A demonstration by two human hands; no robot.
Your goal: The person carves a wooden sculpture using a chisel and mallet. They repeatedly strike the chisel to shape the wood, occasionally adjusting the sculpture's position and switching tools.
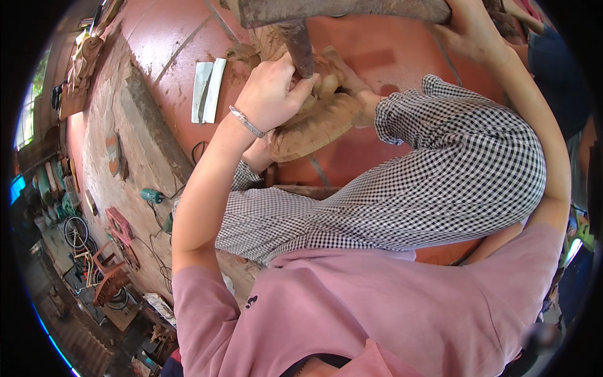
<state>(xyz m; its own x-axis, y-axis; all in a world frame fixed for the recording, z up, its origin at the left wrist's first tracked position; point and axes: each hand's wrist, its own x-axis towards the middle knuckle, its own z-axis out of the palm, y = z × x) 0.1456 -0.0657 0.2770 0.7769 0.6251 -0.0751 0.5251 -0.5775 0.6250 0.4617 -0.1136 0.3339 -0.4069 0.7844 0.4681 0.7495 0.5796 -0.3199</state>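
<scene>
My left hand (273, 91), with a bracelet at its wrist, is closed round the lower part of an upright chisel (296, 44). The chisel's dark handle shows, but its blade is hidden. Below and around the hand lies a pale brown wood carving (317, 135) with a rounded, ridged near edge. My bare feet press against it on both sides. At the upper right, my right hand (468, 31) grips the end of a long, dark wooden mallet (370, 7). That mallet lies across the view over the top of the chisel; whether they touch, I cannot tell.
On the red tiled floor (166, 25) lies a pale folded strip (204, 94). A large wooden slab (147, 116) runs along the left, with a green power tool (152, 195) and black cables by it. A brown chair (110, 276) stands farther left. Another person's dark clothing (556, 81) shows at right.
</scene>
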